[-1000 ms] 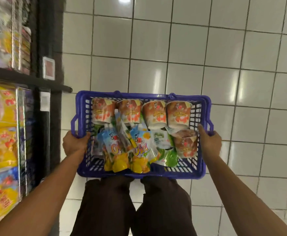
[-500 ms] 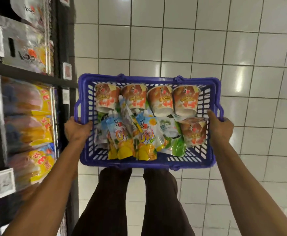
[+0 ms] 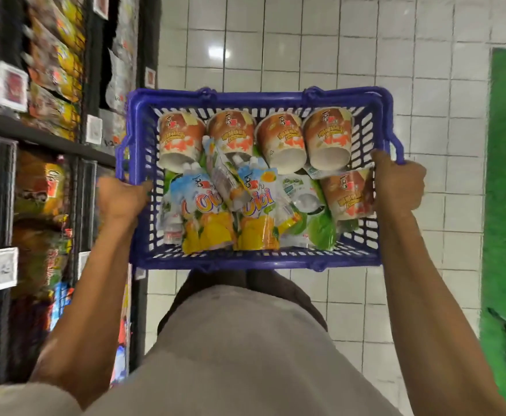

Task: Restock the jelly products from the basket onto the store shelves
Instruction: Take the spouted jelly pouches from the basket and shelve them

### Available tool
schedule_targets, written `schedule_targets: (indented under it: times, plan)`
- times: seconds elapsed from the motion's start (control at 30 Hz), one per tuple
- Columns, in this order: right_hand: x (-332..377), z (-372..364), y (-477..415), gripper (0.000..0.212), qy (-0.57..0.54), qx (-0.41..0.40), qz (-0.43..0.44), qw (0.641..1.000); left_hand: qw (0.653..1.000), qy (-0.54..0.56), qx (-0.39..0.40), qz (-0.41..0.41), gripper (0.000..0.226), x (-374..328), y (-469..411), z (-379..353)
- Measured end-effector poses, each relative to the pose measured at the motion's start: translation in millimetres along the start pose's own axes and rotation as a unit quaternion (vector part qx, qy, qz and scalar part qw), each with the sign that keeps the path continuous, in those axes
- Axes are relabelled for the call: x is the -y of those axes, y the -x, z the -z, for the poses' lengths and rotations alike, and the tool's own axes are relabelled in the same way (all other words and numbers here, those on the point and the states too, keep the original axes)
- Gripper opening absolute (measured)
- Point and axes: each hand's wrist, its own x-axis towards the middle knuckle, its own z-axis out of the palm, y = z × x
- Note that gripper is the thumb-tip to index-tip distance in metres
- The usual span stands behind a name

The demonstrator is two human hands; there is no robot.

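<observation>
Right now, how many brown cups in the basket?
5 cups: four lie in a row along the basket far wall; the fifth lies beside the right hand. Others may hide under the pouches.

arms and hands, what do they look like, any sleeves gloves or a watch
Both forearms are bare: no gloves, watch or bracelet on the left hand or right hand. The left hand is motion-blurred, and fingers hidden by the basket leave rings unsettled. A pale beige shirt shows low in frame, perhaps its short sleeve at bottom left.
</observation>
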Motion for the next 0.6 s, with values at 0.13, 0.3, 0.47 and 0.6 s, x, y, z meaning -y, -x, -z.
schedule_targets:
  times: [0.13,0.3,0.47,0.6]
  plan:
    - [45.2,14.4,-24.6,0.049,0.027,-0.015,0.028,0.999,1.000,0.020,-0.009,0.000,0.038,-46.5,-5.1,5.0]
    - [109.4,3.3,-66.1,0.059,0.037,-0.005,0.028,0.999,0.999,-0.006,-0.023,0.021,0.042,-110.7,-35.7,-12.4]
    - [196.4,-15.8,-105.3,0.044,0.041,0.023,0.064,0.997,0.998,0.014,-0.032,0.052,0.047,-173.4,-62.5,-22.3]
    - [279.9,-37.5,-137.6,0.052,0.065,0.038,0.097,0.992,0.992,0.055,-0.055,0.095,0.042,-216.9,-75.7,-22.5]
